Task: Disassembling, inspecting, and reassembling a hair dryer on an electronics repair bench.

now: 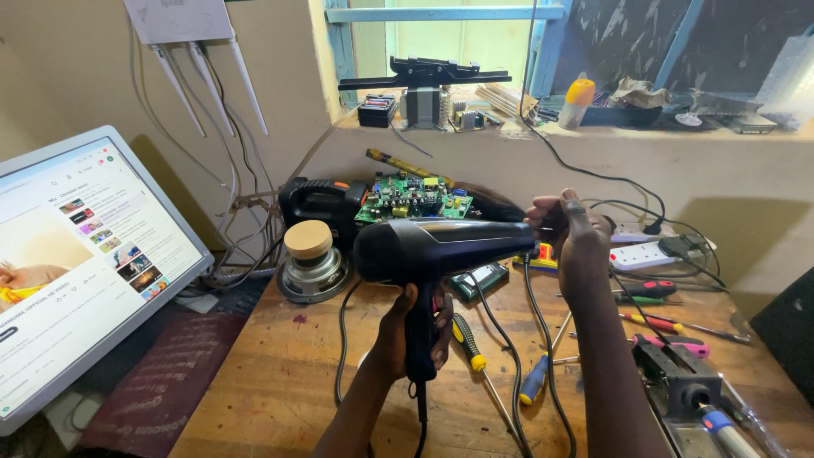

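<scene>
You are holding a black hair dryer [441, 248] up above the wooden desk [280, 382]. Your left hand [405, 335] is wrapping around its handle, and those fingers [444, 326] are squeezing tight around it. That looks like the best place to hold it, because the handle is narrow and fits in a fist. The dryer is probably hard plastic, smooth and a bit slippery, so a firm squeeze is helping. It is likely heavier at the fat barrel than at the handle, so it may be wanting to tip forward. It will not bend, but it could crack if it drops.

Just right of your left fingers, its cord [421, 420] is hanging down from the handle and running off the bottom edge.

Further right, your right hand [570, 227] is gripping the end of the barrel. Its fingers [547, 212] are curling around that end and covering it, so you cannot see what that end looks like.

Behind the dryer, a green circuit board [413, 197] is partly hiding. Under your right arm, screwdrivers [651, 322] are lying on the desk, and some are cut off by your arm. Far to the left of your fingers, a white screen [76, 254] is running past the edge.
</scene>
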